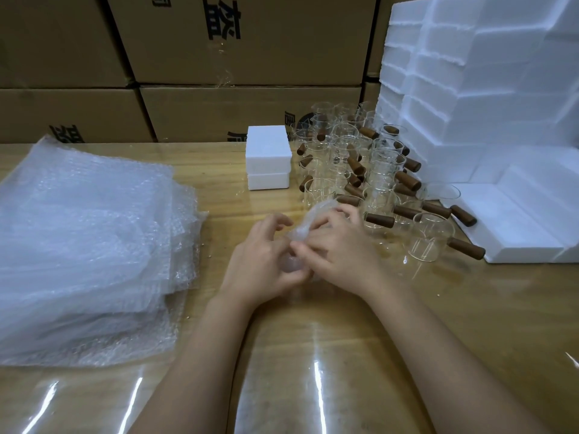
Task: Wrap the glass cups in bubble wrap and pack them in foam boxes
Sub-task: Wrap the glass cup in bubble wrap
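Head view, centre of frame. Shows one glass cup [290,267] bundled in a sheet of bubble wrap [302,225]; step in hand judged to be closing that sheet.

Held from the left by the left hand [260,264], lower fingers curled round the bundle, upper fingers [277,221] lifted and slightly spread. Pinched at the gathered top of the wrap by the right hand [340,250], fingers bent close together. Mostly hidden by hands and wrap; resting on the table [313,339] or just over it, cannot tell which.

To do well:
- Keep the left grip steady.
- Fold the loose end flat over the mouth.
- Draw it snug without squeezing the glass.
- Leave no bare rim.

Spare sheets [84,245] stacked at left of frame. Unwrapped cups [360,170] crowded right of centre, near the right hand, so keep wrist movements small. Closed foam box [268,155] above centre. Open foam tray [517,227] at right, probably the next stop.
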A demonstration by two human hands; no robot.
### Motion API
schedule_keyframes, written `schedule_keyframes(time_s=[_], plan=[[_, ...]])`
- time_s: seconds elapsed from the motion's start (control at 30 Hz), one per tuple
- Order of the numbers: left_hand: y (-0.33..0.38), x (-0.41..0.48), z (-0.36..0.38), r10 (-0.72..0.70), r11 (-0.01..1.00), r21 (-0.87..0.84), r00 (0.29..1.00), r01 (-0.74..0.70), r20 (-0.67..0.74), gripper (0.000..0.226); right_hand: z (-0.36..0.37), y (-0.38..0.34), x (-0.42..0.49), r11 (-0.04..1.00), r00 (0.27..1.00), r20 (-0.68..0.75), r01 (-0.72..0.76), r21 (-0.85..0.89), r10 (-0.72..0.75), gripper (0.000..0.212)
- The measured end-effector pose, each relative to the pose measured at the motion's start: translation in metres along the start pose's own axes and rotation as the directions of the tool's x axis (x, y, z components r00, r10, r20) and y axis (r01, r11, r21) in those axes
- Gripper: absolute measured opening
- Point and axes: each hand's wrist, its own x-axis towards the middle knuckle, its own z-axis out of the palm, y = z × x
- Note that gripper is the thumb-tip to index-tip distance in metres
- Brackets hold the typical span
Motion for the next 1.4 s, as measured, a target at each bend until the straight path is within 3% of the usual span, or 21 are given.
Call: schedule_keyframes(time_s=[0.03, 0.1, 0.17, 0.23, 0.3, 0.43, 0.6, 0.73, 0.93, 1.07, 1.17, 1.23, 1.4], plan=[[0.000, 0.000, 0.001, -0.013, 1.000, 0.027, 1.000, 0.013, 0.012, 0.043, 0.000, 0.002, 0.000, 0.996, 0.989, -0.137, -0.039, 0.082, 0.050, 0.044], [0.000, 0.001, 0.002, -0.038, 0.998, 0.060, 0.999, 0.036, 0.021, 0.049, 0.001, 0.005, 0.001, 0.974, 0.902, -0.389, -0.118, 0.196, 0.187, 0.031], [0.001, 0.001, 0.003, -0.042, 0.996, 0.083, 0.999, 0.042, 0.000, 0.054, 0.002, 0.008, 0.001, 0.928, 0.838, -0.429, -0.218, 0.301, 0.336, 0.028], [0.003, 0.001, 0.003, -0.047, 0.994, 0.097, 0.999, 0.048, -0.015, 0.055, 0.006, 0.011, -0.001, 0.882, 0.835, -0.354, -0.287, 0.373, 0.421, 0.031], [0.003, 0.001, 0.003, -0.058, 0.994, 0.096, 0.998, 0.058, -0.007, 0.055, 0.009, 0.012, -0.005, 0.893, 0.863, -0.328, -0.256, 0.370, 0.383, 0.027], [0.005, 0.002, 0.002, -0.046, 0.995, 0.089, 0.999, 0.047, -0.011, 0.053, 0.015, 0.009, -0.007, 0.983, 0.927, -0.342, -0.109, 0.148, 0.155, 0.031], [0.007, 0.002, 0.001, -0.067, 0.996, 0.062, 0.998, 0.065, 0.023, 0.052, 0.017, 0.011, -0.009, 0.996, 0.939, -0.333, 0.085, -0.003, -0.081, 0.027], [0.006, 0.001, 0.000, -0.183, 0.982, -0.029, 0.982, 0.184, 0.041, 0.057, 0.016, 0.008, -0.008, 0.981, 0.951, -0.248, 0.167, -0.103, -0.188, 0.026], [0.005, 0.000, -0.001, -0.092, 0.995, -0.027, 0.994, 0.093, 0.053, 0.059, 0.024, -0.004, -0.007, 0.972, 0.977, -0.106, 0.167, -0.167, -0.186, 0.029], [0.005, 0.004, -0.001, -0.095, 0.995, 0.000, 0.988, 0.096, 0.121, 0.039, 0.025, -0.002, -0.005, 0.984, 0.979, -0.125, 0.152, -0.097, -0.163, 0.029], [0.003, 0.007, 0.001, -0.118, 0.993, 0.000, 0.980, 0.119, 0.160, 0.029, 0.024, -0.001, -0.007, 0.992, 0.966, -0.225, 0.128, -0.014, -0.128, 0.021], [0.004, 0.008, 0.002, -0.128, 0.992, 0.025, 0.978, 0.126, 0.163, 0.041, 0.023, 0.001, -0.007, 0.992, 0.955, -0.275, 0.085, -0.091, -0.107, 0.021], [0.006, 0.009, 0.008, -0.172, 0.985, 0.057, 0.977, 0.165, 0.128, 0.025, 0.022, 0.001, -0.006, 0.983, 0.971, -0.227, 0.032, -0.179, -0.073, 0.030]])
